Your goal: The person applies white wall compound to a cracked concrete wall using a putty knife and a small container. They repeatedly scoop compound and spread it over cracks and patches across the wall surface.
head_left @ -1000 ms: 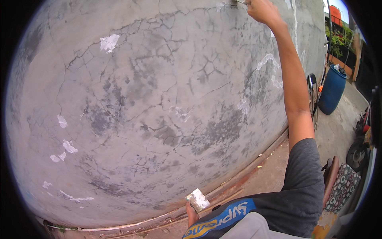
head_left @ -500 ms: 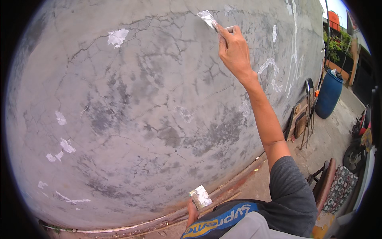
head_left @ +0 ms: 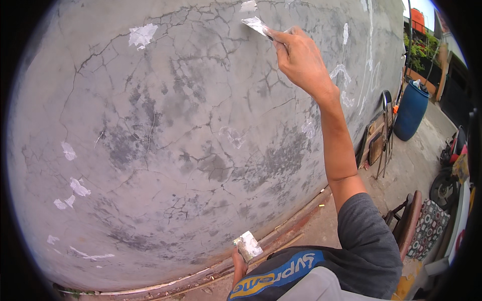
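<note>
A cracked grey wall [head_left: 181, 125] with scattered white filler patches [head_left: 141, 36] fills most of the view. My right hand [head_left: 300, 61] is raised at the upper middle, closed on a putty knife [head_left: 256, 25] whose blade, smeared with white filler, lies at or very near the wall, just below a small white patch [head_left: 248, 6]. Low at the bottom middle, my left hand [head_left: 238, 262] grips a flat square plate or scraper [head_left: 248, 246] carrying white filler, held by my body near the wall's base.
At the right stand a blue drum [head_left: 409, 113], a folded metal chair [head_left: 386, 100] and boards [head_left: 374, 148] leaning along the wall. Nearer are a brown-framed seat [head_left: 412, 218] with a patterned cushion [head_left: 427, 228], and a motorbike [head_left: 444, 190]. Plants [head_left: 422, 50] show farther back.
My right hand has moved down and left from the top right with the knife. A small white patch now shows above its blade. My left hand has stayed low with the plate.
</note>
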